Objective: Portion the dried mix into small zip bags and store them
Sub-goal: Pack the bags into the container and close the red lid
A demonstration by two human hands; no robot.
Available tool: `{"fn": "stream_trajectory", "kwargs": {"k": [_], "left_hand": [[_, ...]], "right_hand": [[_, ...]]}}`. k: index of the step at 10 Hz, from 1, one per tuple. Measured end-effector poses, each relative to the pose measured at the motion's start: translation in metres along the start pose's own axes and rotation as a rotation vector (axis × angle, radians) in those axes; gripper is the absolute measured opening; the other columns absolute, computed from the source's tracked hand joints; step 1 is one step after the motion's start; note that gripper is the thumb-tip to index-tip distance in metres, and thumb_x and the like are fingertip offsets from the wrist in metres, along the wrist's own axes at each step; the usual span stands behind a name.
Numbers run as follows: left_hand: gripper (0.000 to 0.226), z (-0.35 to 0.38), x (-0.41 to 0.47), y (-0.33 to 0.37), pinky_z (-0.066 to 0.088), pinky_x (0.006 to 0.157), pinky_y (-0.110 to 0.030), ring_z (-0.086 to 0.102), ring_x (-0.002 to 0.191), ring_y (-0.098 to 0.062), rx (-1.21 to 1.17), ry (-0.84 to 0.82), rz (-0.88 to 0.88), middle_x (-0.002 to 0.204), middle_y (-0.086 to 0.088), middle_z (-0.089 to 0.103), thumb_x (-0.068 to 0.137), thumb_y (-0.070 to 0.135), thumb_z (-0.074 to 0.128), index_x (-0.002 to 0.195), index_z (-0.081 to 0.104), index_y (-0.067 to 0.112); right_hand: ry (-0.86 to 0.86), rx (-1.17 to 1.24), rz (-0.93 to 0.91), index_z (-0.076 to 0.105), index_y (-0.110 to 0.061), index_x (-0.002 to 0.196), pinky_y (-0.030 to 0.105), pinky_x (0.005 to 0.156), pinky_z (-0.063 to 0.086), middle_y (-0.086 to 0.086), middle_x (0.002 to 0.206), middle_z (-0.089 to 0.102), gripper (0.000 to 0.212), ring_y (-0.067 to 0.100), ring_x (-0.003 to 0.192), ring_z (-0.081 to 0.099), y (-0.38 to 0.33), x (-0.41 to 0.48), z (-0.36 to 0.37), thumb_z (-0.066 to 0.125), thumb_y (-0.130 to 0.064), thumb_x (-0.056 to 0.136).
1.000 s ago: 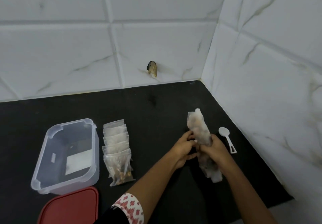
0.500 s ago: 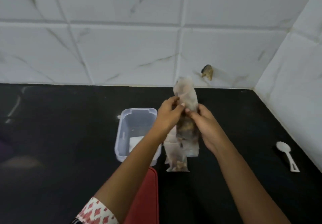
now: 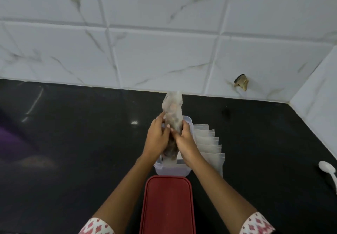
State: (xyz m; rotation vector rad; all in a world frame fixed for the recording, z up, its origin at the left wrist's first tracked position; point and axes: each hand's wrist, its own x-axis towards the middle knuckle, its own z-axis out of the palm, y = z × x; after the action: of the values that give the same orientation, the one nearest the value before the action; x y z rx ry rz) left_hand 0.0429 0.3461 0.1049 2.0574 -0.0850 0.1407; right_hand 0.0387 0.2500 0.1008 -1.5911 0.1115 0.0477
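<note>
Both hands hold a long clear bag of dried mix [image 3: 173, 110] upright above the clear plastic container [image 3: 171, 171]. My left hand [image 3: 157, 137] grips its left side and my right hand [image 3: 184, 140] grips its right side, fingers closed around the middle. The bag's brown contents show between my palms and its top sticks up past my fingers. A row of small zip bags [image 3: 209, 146] lies overlapped on the black counter just right of the container. Most of the container is hidden behind my hands.
The red lid [image 3: 167, 206] lies on the counter right in front of the container. A white plastic spoon [image 3: 331, 171] rests at the far right edge. White marble tile walls close the back and right side, with a chipped spot [image 3: 241, 84].
Both hands have carried the big bag from the right part of the counter, near the spoon, leftward to above the container. The view has swung left with them.
</note>
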Motion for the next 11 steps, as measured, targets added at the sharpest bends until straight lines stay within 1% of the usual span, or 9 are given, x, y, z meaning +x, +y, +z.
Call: {"fn": "stream_trajectory", "kwargs": {"k": [1, 3, 4, 5, 7, 8, 9, 10, 11], "left_hand": [[0.038, 0.009, -0.005, -0.008, 0.035, 0.08, -0.017, 0.048, 0.1, -0.009, 0.134, 0.057, 0.065, 0.122, -0.007, 0.052, 0.097, 0.01, 0.04, 0.134, 0.045, 0.012], [0.034, 0.016, 0.0, -0.013, 0.043, 0.086, -0.032, 0.052, 0.105, -0.029, 0.311, 0.022, 0.092, 0.12, -0.016, 0.053, 0.091, 0.0, 0.045, 0.123, 0.054, 0.008], [0.025, 0.018, 0.0, -0.017, 0.046, 0.079, -0.023, 0.055, 0.094, -0.015, 0.566, -0.008, 0.146, 0.112, -0.006, 0.057, 0.091, 0.007, 0.049, 0.115, 0.056, 0.014], [0.026, 0.021, 0.001, -0.015, 0.042, 0.089, -0.023, 0.053, 0.106, -0.015, 0.826, -0.104, 0.184, 0.115, -0.005, 0.058, 0.093, 0.008, 0.045, 0.118, 0.054, 0.009], [0.028, 0.024, 0.0, -0.011, 0.034, 0.095, -0.028, 0.047, 0.116, -0.019, 1.245, -0.306, 0.218, 0.118, -0.001, 0.059, 0.093, 0.027, 0.046, 0.116, 0.056, 0.015], [0.04, 0.026, 0.002, -0.013, 0.032, 0.099, -0.029, 0.041, 0.124, -0.021, 1.362, -0.358, 0.219, 0.132, -0.006, 0.05, 0.092, 0.038, 0.048, 0.125, 0.052, 0.015], [0.063, 0.027, 0.002, -0.014, 0.023, 0.112, -0.032, 0.023, 0.14, -0.025, 1.387, -0.359, 0.195, 0.153, -0.015, 0.021, 0.093, 0.037, 0.048, 0.143, 0.027, 0.006], [0.058, 0.027, 0.003, -0.011, 0.029, 0.11, -0.032, 0.033, 0.131, -0.024, 1.229, -0.245, 0.153, 0.142, -0.015, 0.031, 0.094, 0.026, 0.046, 0.142, 0.021, 0.002], [0.059, 0.024, 0.001, -0.005, 0.03, 0.109, -0.031, 0.033, 0.131, -0.024, 1.163, -0.231, 0.157, 0.142, -0.016, 0.029, 0.095, 0.025, 0.044, 0.142, 0.017, 0.001]], "right_hand": [[-0.008, -0.149, -0.032, 0.019, -0.031, 0.142, 0.03, 0.088, 0.053, -0.008, 0.114, 0.049, 0.06, 0.01, 0.101, 0.057, 0.011, 0.007, 0.001, 0.051, -0.017, 0.093], [-0.058, -0.495, 0.019, 0.037, -0.033, 0.135, 0.033, 0.084, 0.055, 0.006, 0.117, 0.058, 0.041, 0.019, 0.1, 0.062, 0.028, 0.023, 0.007, 0.044, -0.025, 0.095], [-0.077, -0.582, 0.056, 0.036, -0.018, 0.137, 0.04, 0.092, 0.049, 0.015, 0.124, 0.055, 0.044, 0.029, 0.109, 0.057, 0.027, 0.023, 0.005, 0.041, -0.011, 0.094], [-0.133, -0.672, 0.116, 0.04, -0.006, 0.134, 0.043, 0.098, 0.044, 0.021, 0.127, 0.053, 0.039, 0.035, 0.116, 0.052, 0.03, 0.023, 0.002, 0.038, -0.007, 0.095], [-0.246, -0.654, 0.458, 0.042, -0.006, 0.132, 0.031, 0.082, 0.05, 0.017, 0.111, 0.057, 0.038, 0.027, 0.096, 0.058, 0.031, 0.036, 0.004, 0.039, -0.022, 0.098], [-0.367, -0.922, 0.415, 0.039, -0.007, 0.135, 0.034, 0.1, 0.039, 0.016, 0.13, 0.051, 0.043, 0.029, 0.119, 0.05, 0.032, 0.037, 0.005, 0.048, -0.015, 0.094], [-0.235, -0.942, 0.301, 0.045, -0.007, 0.128, 0.037, 0.098, 0.043, 0.019, 0.129, 0.051, 0.035, 0.031, 0.114, 0.052, 0.039, 0.033, 0.001, 0.045, -0.018, 0.094], [0.088, -0.966, -0.006, 0.045, -0.002, 0.124, 0.019, 0.09, 0.04, 0.017, 0.126, 0.048, 0.03, 0.018, 0.104, 0.052, 0.039, 0.028, -0.001, 0.038, -0.014, 0.097], [0.183, -1.13, -0.33, 0.033, -0.014, 0.139, 0.016, 0.102, 0.031, 0.004, 0.142, 0.037, 0.048, 0.009, 0.123, 0.041, 0.032, 0.027, -0.001, 0.049, -0.023, 0.095]]}}
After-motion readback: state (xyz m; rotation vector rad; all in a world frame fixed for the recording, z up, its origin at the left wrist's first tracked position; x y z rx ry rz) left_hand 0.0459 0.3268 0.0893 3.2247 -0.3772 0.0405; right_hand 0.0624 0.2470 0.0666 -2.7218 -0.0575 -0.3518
